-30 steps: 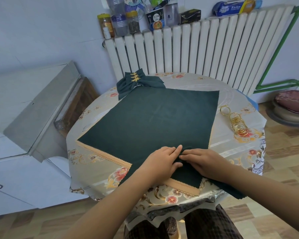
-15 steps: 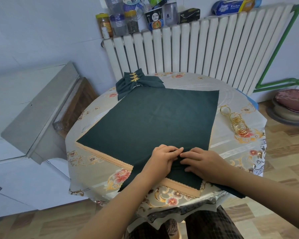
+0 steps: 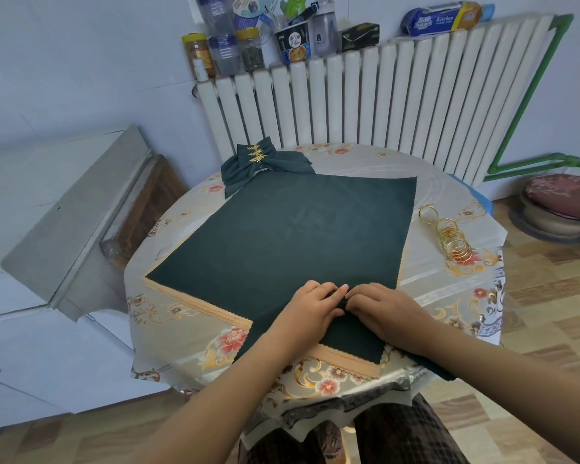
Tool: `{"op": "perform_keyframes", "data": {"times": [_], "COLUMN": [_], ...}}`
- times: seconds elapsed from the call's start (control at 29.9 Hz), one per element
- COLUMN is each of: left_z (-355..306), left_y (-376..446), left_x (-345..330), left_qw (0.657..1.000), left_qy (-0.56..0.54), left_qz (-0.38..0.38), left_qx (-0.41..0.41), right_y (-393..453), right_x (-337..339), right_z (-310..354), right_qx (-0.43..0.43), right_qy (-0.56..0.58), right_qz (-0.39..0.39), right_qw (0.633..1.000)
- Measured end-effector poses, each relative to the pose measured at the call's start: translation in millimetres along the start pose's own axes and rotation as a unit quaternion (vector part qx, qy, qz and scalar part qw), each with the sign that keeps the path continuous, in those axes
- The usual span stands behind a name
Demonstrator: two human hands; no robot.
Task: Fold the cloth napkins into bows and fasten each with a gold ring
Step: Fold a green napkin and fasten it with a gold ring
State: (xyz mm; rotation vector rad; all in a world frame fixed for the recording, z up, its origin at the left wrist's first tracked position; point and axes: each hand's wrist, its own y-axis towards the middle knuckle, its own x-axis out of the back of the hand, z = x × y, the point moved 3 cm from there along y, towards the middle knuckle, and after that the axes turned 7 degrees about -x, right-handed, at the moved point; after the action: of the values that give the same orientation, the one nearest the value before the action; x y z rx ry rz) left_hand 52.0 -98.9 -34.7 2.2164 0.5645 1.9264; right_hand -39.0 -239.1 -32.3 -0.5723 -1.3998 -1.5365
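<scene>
Behind, radiator [image 3: 382, 102]; below, floral tablecloth [image 3: 181, 323].

dark green napkin [image 3: 292, 236] spread flat, finished bow [image 3: 262, 164] behind, gold rings [image 3: 452, 239] right

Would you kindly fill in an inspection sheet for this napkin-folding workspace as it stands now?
Surface: round table under a floral cover.
Job's things: dark green napkin spread flat on top of a stack of napkins with tan scalloped edges; finished bow with a gold ring at the far edge; gold rings in a loose row to the right.
Clutter: nothing seen on the table.
Grippers: left hand and right hand meet at the napkin's near part, fingertips gathering a small fold.
Cables: nothing seen.
Surroundings: white radiator behind, with jars and bottles on top; green pipe; cushioned stool at the right.
</scene>
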Motion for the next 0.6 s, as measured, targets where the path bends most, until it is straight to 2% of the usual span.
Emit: {"op": "perform_keyframes", "data": {"times": [0.33,0.43,0.5,0.6], "left_z": [-3,-2,0,4], "left_y": [11,17,25,37], "left_x": [2,1,-2,-8], "left_qw": [0.996,0.995,0.993,0.990], "left_qy": [-0.013,0.004,0.014,0.013], "left_qz": [-0.059,-0.078,-0.096,-0.101], "left_qx": [0.062,0.062,0.069,0.099], "right_y": [-9,-13,-14,-19], "right_x": [11,24,36,52], "right_z": [-2,-14,-33,-68], "right_qx": [-0.164,-0.214,-0.271,-0.392], "right_qy": [0.045,0.046,0.009,-0.058], "right_qz": [-0.043,-0.086,-0.142,-0.188], "right_qw": [0.985,0.972,0.952,0.899]}}
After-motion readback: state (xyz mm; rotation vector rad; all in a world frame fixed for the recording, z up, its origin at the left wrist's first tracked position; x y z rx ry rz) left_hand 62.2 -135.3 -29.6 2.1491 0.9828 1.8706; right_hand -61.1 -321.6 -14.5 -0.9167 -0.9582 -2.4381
